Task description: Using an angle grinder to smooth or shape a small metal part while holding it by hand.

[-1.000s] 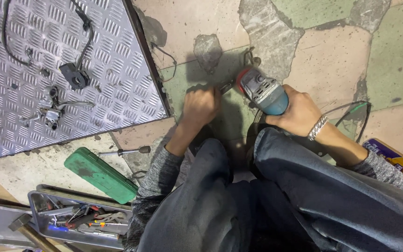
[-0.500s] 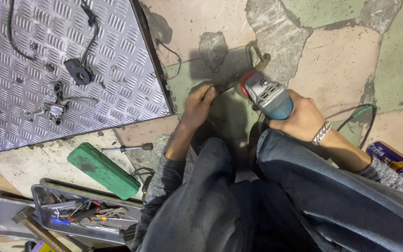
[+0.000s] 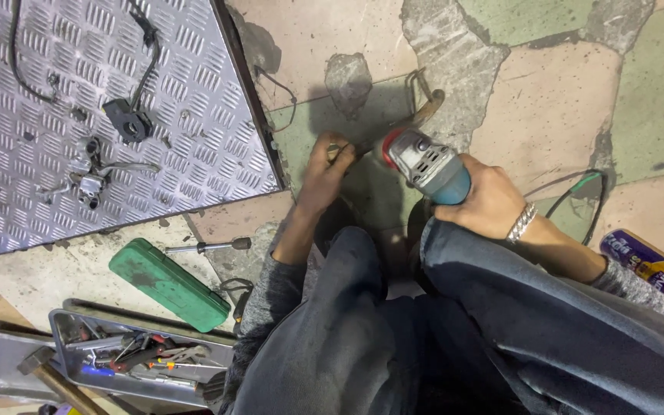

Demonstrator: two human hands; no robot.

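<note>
Patchy stone floor, we crouch low. Our right hand (image 3: 486, 201) grips blue angle grinder (image 3: 424, 163); our left hand (image 3: 327, 165) pinches small metal piece (image 3: 345, 149) just beside disc. Risk: disc catching fingers, or piece kicking free. Spray can (image 3: 649, 267) lies near right, close to sparks.
</note>
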